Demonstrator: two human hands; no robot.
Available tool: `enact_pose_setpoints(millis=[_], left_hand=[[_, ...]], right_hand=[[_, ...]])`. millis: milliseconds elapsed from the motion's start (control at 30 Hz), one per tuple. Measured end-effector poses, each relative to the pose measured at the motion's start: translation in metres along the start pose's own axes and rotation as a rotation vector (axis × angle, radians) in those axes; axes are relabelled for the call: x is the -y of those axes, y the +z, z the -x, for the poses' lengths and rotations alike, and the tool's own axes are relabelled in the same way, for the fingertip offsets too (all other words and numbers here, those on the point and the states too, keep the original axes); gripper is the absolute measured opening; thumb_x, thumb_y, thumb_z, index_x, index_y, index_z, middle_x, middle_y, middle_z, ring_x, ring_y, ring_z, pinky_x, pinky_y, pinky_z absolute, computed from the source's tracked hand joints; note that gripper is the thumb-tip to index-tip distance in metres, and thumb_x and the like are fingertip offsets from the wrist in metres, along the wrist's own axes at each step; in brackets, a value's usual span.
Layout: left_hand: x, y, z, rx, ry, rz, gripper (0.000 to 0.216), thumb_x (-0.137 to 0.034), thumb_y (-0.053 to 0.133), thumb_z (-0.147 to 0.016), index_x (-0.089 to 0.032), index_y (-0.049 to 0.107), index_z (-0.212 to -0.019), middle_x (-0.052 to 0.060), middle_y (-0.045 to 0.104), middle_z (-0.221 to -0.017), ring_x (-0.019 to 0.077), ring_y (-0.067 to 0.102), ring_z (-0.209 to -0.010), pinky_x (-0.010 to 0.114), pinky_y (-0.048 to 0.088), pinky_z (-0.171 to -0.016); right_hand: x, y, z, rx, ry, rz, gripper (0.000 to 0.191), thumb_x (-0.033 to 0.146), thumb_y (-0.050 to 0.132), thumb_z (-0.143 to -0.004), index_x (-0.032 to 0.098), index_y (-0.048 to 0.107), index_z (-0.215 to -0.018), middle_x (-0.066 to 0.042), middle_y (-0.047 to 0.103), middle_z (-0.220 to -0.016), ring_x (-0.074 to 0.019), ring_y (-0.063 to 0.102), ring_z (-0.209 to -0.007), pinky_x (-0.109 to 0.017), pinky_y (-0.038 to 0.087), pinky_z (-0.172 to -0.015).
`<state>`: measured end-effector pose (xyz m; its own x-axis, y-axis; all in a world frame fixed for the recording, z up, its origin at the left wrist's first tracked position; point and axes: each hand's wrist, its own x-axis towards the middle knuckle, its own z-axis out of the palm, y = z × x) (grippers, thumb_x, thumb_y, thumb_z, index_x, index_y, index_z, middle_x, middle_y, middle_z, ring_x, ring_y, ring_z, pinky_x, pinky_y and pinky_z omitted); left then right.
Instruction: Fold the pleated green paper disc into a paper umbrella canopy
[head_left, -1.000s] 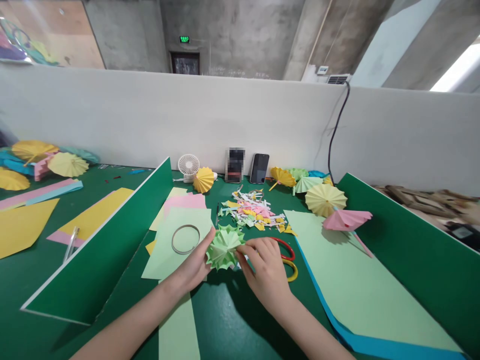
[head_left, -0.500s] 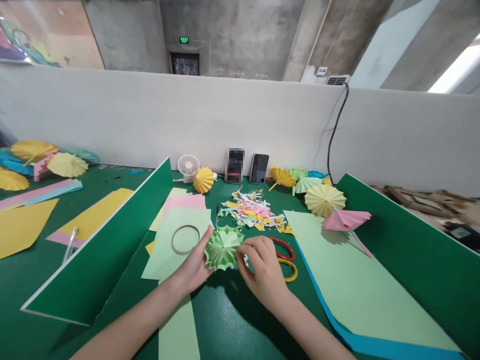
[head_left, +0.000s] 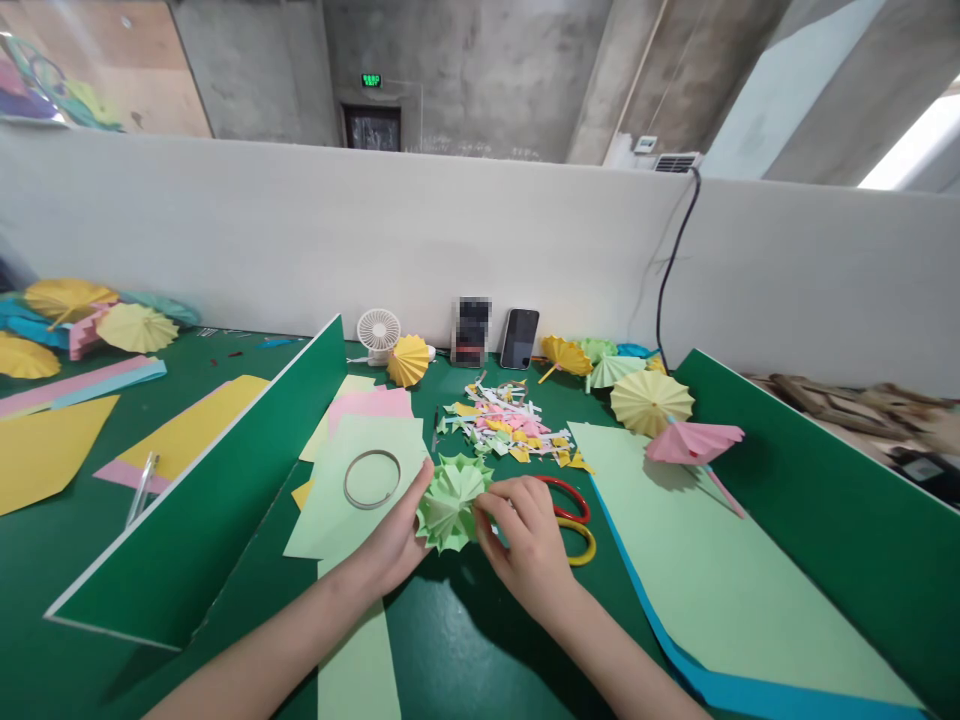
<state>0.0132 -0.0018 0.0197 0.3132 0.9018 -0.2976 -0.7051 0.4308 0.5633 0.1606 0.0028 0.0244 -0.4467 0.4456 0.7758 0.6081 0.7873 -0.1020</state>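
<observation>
A pleated light green paper umbrella top point(head_left: 450, 500) is held just above the green table, between both hands. My left hand point(head_left: 394, 540) cups its left side with the thumb against the pleats. My right hand point(head_left: 525, 540) pinches its right edge with curled fingers. Red and yellow scissor handles point(head_left: 571, 520) lie right behind my right hand. A clear tape ring point(head_left: 371, 478) rests on light green paper point(head_left: 352, 500) left of the umbrella top.
A heap of coloured paper scraps point(head_left: 510, 425) lies behind. Finished paper umbrellas point(head_left: 651, 398) stand at the back right, a pink one point(head_left: 694, 440) nearer. A large green sheet over blue point(head_left: 720, 580) fills the right. Green dividers point(head_left: 225, 480) flank the space; a fan point(head_left: 377, 332) and phone point(head_left: 519, 338) stand by the wall.
The green umbrella top has turned slightly and sits a little lower between my hands; my right fingers have shifted along its edge.
</observation>
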Motion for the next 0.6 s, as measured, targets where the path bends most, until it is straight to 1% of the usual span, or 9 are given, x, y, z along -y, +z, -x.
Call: enact_pose_setpoints(millis=[133,200,233,300,367,433,500,533,600], left_hand=[[0.000,-0.002,-0.001,0.053,-0.057,-0.032,0.047,-0.050,0.046,-0.080,-0.018,0.053,-0.115,0.007,0.063,-0.108,0.0218,0.057,-0.102,0.031,0.043,-0.089],[0.001,-0.003,-0.001,0.025,-0.039,-0.129,0.049,-0.052,0.046,-0.079,-0.021,0.051,-0.116,0.006,0.059,-0.115,0.0228,0.051,-0.111,0.033,0.040,-0.092],[0.001,-0.004,0.000,-0.015,0.002,-0.204,0.048,-0.052,0.046,-0.079,-0.024,0.049,-0.117,0.005,0.056,-0.119,0.0227,0.046,-0.116,0.033,0.038,-0.094],[-0.001,-0.007,-0.001,-0.114,0.150,-0.391,0.046,-0.052,0.044,-0.079,-0.028,0.047,-0.119,0.003,0.048,-0.128,0.0219,0.036,-0.124,0.033,0.033,-0.098],[-0.004,-0.010,-0.002,-0.164,0.360,-0.606,0.046,-0.052,0.042,-0.080,-0.029,0.044,-0.120,0.003,0.041,-0.133,0.0221,0.033,-0.125,0.034,0.030,-0.100],[-0.008,-0.014,-0.002,-0.126,0.574,-0.833,0.048,-0.051,0.044,-0.080,-0.028,0.042,-0.122,0.005,0.038,-0.134,0.0233,0.034,-0.124,0.036,0.030,-0.101],[-0.011,-0.016,-0.001,-0.048,0.738,-1.057,0.048,-0.049,0.051,-0.077,-0.029,0.044,-0.120,0.006,0.034,-0.136,0.0244,0.031,-0.125,0.038,0.029,-0.102],[-0.011,-0.016,0.000,-0.006,0.788,-1.157,0.046,-0.046,0.052,-0.077,-0.030,0.046,-0.119,0.005,0.032,-0.136,0.0246,0.030,-0.126,0.039,0.028,-0.103],[-0.009,-0.016,0.002,0.062,0.828,-1.308,0.037,-0.041,0.051,-0.079,-0.031,0.051,-0.114,0.003,0.029,-0.137,0.0246,0.027,-0.127,0.040,0.027,-0.104]], right_hand=[[-0.001,-0.003,-0.001,0.026,0.008,-0.013,0.012,0.005,0.050,-0.077,0.016,0.051,-0.082,-0.007,0.055,-0.075,-0.0178,0.047,-0.070,-0.032,0.040,-0.063],[-0.002,-0.005,-0.002,0.048,0.047,-0.037,0.010,0.006,0.049,-0.078,0.016,0.050,-0.083,-0.008,0.055,-0.077,-0.0181,0.047,-0.072,-0.032,0.040,-0.064],[-0.003,-0.006,-0.002,0.061,0.064,-0.043,0.009,0.007,0.049,-0.079,0.015,0.050,-0.083,-0.008,0.055,-0.077,-0.0183,0.047,-0.073,-0.032,0.040,-0.064],[-0.005,-0.007,-0.004,0.087,0.075,-0.036,0.008,0.008,0.048,-0.080,0.015,0.050,-0.082,-0.009,0.055,-0.078,-0.0188,0.047,-0.074,-0.032,0.040,-0.065],[-0.007,-0.008,-0.005,0.114,0.065,-0.014,0.009,0.008,0.046,-0.081,0.015,0.051,-0.082,-0.009,0.056,-0.079,-0.0190,0.047,-0.074,-0.032,0.040,-0.065],[-0.010,-0.008,-0.005,0.141,0.052,0.005,0.011,0.006,0.044,-0.081,0.015,0.051,-0.082,-0.009,0.056,-0.079,-0.0193,0.046,-0.075,-0.032,0.040,-0.065],[-0.012,-0.008,-0.006,0.162,0.045,0.020,0.013,0.006,0.043,-0.081,0.015,0.051,-0.082,-0.009,0.057,-0.080,-0.0194,0.046,-0.074,-0.033,0.039,-0.065],[-0.012,-0.008,-0.006,0.168,0.043,0.027,0.013,0.006,0.042,-0.081,0.015,0.052,-0.082,-0.009,0.057,-0.080,-0.0195,0.046,-0.074,-0.033,0.039,-0.065],[-0.013,-0.008,-0.005,0.179,0.039,0.035,0.014,0.006,0.041,-0.082,0.015,0.052,-0.083,-0.009,0.057,-0.080,-0.0194,0.045,-0.074,-0.033,0.039,-0.066]])
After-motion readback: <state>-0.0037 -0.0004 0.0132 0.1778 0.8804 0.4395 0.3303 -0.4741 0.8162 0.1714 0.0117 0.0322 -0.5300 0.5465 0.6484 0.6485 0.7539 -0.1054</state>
